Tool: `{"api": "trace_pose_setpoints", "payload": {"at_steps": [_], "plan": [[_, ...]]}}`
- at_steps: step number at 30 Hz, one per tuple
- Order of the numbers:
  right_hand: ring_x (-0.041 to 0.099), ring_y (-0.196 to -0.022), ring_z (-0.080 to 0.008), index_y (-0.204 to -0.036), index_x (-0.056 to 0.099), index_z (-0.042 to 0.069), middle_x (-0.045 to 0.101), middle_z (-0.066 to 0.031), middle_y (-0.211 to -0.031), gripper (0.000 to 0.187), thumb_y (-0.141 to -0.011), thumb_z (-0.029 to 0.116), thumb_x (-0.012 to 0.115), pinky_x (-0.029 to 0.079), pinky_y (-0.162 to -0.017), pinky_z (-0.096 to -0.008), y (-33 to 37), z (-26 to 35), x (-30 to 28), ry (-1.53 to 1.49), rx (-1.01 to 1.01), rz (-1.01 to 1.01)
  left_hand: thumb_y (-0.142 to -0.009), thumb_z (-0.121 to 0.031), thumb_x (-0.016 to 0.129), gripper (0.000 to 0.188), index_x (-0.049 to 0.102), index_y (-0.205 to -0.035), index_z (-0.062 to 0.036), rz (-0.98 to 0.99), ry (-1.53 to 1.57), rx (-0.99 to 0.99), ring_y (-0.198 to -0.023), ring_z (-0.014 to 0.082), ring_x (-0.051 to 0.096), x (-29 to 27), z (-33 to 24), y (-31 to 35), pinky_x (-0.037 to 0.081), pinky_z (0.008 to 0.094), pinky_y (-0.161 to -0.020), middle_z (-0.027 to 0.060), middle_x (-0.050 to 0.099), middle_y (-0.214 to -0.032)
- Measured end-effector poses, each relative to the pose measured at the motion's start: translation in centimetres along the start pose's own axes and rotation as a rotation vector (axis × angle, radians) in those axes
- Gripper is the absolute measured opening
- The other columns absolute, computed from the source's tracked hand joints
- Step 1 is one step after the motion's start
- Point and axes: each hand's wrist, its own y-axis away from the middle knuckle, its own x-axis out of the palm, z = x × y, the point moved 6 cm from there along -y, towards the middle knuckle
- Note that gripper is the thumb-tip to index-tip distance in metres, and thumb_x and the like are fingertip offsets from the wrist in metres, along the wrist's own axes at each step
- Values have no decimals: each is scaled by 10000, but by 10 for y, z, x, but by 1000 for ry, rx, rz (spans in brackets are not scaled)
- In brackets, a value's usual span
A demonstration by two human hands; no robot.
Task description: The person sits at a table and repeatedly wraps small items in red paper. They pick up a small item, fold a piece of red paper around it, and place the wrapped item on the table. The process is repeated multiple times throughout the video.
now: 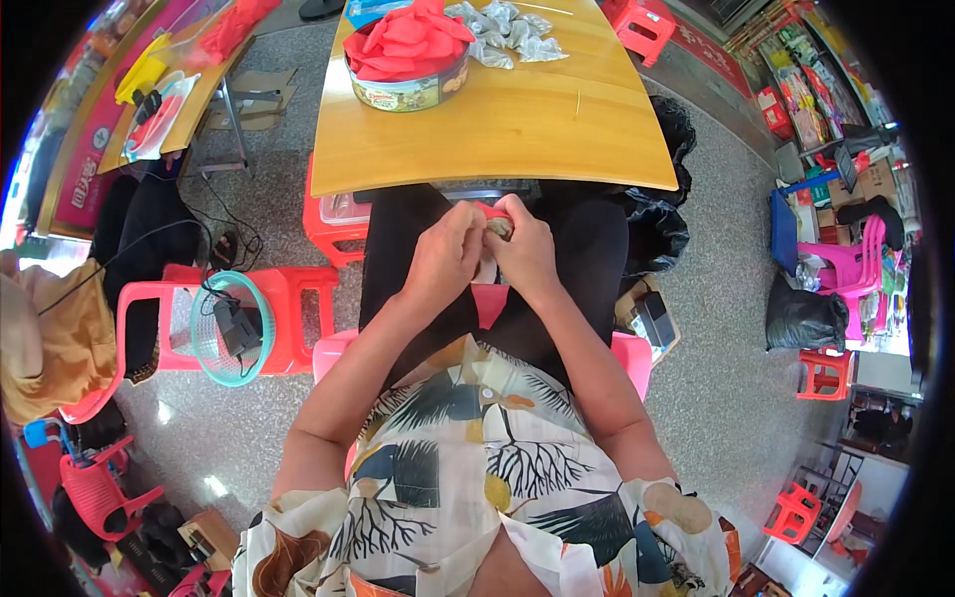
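Above my lap, just below the table edge, my left hand (448,249) and my right hand (525,251) meet with fingers pinched together. Between them is a small red cloth piece (490,211), mostly covered by my fingers. A greyish-brown lump (500,228) shows against the red at my right fingertips; its kind is unclear. On the table ahead, a round tin (408,94) holds a heap of red cloth pieces (408,42). Several small clear plastic bags with greyish contents (507,35) lie beside the tin.
The yellow wooden table (477,139) has thin sticks on it. Black plastic bags (657,234) stand at its right. To my left, a turquoise basket (234,328) sits on a red stool (303,318); a person in an orange-brown garment (60,338) is beyond it. Loaded shelves line the right.
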Motion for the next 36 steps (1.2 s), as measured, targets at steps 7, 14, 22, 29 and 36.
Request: {"api": "trace_pose_setpoints", "payload": {"at_steps": [7,14,22,29,36], "plan": [[612,-713,-134,-1003,553,54,617,-44,-819,186,-830,80,618,495,-635,-298,11,-4,11,-1062,499,243,-879,98,523,133,524,-940,-20,43,145,-95,-684,82,538,0,4,-1,459,226,-629,33,546,-750],[588,-835,-110,-1010,504,57,574,-34,-963,202,-831,17,590,503,-678,-262,2,-23,17,-515,257,384,-844,105,533,160,615,-917,-12,10,246,-152,-714,115,596,6,16,6,479,250,-650,53,581,-802],[598,-938,-152,-1088,469,41,554,-73,-1029,346,-783,-22,619,511,-766,-323,14,-11,2,-547,52,317,-829,95,535,191,667,-931,3,109,-2,-28,-716,228,639,-5,9,1,493,297,-647,112,606,-821],[621,-953,-181,-1123,479,26,597,-91,-1040,373,-788,-2,640,514,-801,-311,22,13,-21,-73,-118,274,-824,39,612,118,648,-925,-11,149,57,-52,-742,240,626,-2,5,9,491,314,-644,108,576,-848],[618,-910,-129,-1222,488,16,594,-81,-1080,376,-871,-2,624,529,-750,-259,22,0,-32,-705,221,456,-736,-66,776,218,605,-867,-32,172,-203,78,-812,272,602,-12,-8,9,491,351,-665,93,546,-901]]}}
